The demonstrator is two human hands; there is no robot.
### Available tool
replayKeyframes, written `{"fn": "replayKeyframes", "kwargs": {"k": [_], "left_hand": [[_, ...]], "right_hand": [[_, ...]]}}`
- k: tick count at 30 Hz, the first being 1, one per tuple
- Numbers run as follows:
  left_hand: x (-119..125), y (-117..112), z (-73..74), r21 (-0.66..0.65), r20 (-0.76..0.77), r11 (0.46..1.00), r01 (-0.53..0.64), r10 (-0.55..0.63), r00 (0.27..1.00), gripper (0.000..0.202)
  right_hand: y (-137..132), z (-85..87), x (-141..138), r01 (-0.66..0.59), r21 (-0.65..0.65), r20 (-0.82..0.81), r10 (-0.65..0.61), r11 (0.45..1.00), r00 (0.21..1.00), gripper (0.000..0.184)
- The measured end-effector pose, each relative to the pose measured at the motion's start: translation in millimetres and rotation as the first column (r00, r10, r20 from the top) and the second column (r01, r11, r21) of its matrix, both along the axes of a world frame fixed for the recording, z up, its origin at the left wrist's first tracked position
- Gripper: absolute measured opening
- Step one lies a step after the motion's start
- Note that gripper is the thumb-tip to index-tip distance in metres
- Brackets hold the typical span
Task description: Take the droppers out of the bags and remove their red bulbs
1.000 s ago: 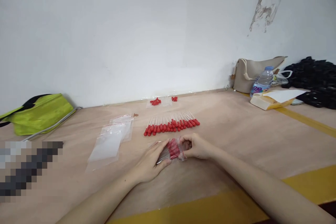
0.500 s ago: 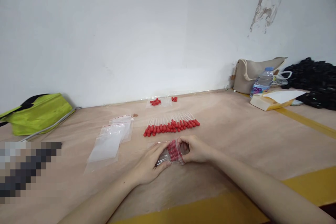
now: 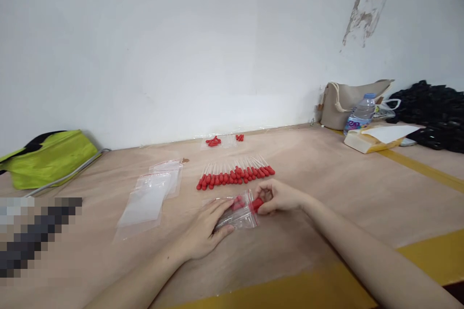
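Note:
A clear zip-lock bag (image 3: 242, 219) with a red stripe at its mouth lies on the table, the mouth facing right. Through its film I see red rubber bulbs and clear tubes. My left hand (image 3: 205, 231) rests over the bag's left part, thumb and fingers gripping it from both sides. At the mouth, my right hand (image 3: 277, 198) pinches red-bulbed droppers (image 3: 257, 204) in its fingertips; how many is hidden. Just beyond lies a row of droppers (image 3: 235, 174), red bulbs toward me, clear tubes pointing away.
Flat zip-lock bags (image 3: 145, 200) overlap on the left. Loose red bulbs (image 3: 213, 141) lie by the wall on clear film. A yellow-green bag (image 3: 54, 159) stands far left. At the right are a beige bag (image 3: 337, 106), a water bottle (image 3: 362, 111), a tissue pack (image 3: 366, 142) and a black heap (image 3: 431, 111).
My right hand has shifted right and slightly away from me, drawing red-bulbed droppers at the bag's mouth. Fewer red bulbs show inside the bag. My left hand stays on the bag.

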State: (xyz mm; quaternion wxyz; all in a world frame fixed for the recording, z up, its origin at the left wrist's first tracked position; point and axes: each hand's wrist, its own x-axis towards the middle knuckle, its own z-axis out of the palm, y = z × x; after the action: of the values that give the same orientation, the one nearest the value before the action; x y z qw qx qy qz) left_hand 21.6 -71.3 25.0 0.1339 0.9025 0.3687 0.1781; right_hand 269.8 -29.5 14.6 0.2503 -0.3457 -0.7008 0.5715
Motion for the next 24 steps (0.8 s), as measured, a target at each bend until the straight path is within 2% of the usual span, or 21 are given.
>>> {"fn": "replayKeyframes", "kwargs": {"k": [3, 6, 13, 15, 18, 20, 22, 24], "left_hand": [[-1.2, 0.3, -1.4, 0.01, -0.02, 1.0, 0.009, -0.009, 1.0, 0.05], [-2.5, 0.9, -2.4, 0.013, -0.039, 1.0, 0.004, -0.003, 0.999, 0.05], [-2.8, 1.3, -1.8, 0.018, -0.059, 1.0, -0.012, 0.013, 0.998, 0.048], [-2.5, 1.1, -1.0, 0.015, -0.062, 1.0, -0.013, 0.014, 0.998, 0.049], [-1.9, 0.5, 0.5, 0.011, -0.063, 1.0, -0.006, 0.006, 0.998, 0.049], [-1.5, 0.2, 1.5, 0.01, -0.063, 1.0, -0.002, 0.003, 0.998, 0.049], [-1.1, 0.2, 2.1, 0.009, -0.067, 1.0, -0.001, 0.001, 0.998, 0.05], [-0.7, 0.6, 2.3, 0.006, -0.067, 1.0, 0.004, -0.003, 0.998, 0.05]], "right_hand": [[11.8, -0.3, 24.2, 0.058, -0.246, -0.003, -0.061, 0.968, 0.998, 0.042], [16.6, 1.1, 35.1, 0.091, -0.341, -0.069, -0.122, 0.936, 0.99, 0.045], [11.8, 10.7, 23.7, 0.268, -0.366, -0.058, -0.31, 0.891, 0.949, 0.033], [12.9, 16.4, 31.5, 0.274, -0.342, -0.056, -0.31, 0.899, 0.949, 0.031], [18.0, 25.1, 58.7, 0.306, -0.267, -0.119, -0.346, 0.914, 0.931, 0.027], [23.6, 28.1, 79.1, 0.42, -0.25, -0.172, -0.467, 0.873, 0.867, 0.024], [30.2, 27.6, 91.6, 0.548, -0.235, -0.268, -0.596, 0.803, 0.757, 0.023], [37.1, 24.4, 90.1, 0.669, -0.165, -0.38, -0.672, 0.725, 0.635, 0.024]]}}
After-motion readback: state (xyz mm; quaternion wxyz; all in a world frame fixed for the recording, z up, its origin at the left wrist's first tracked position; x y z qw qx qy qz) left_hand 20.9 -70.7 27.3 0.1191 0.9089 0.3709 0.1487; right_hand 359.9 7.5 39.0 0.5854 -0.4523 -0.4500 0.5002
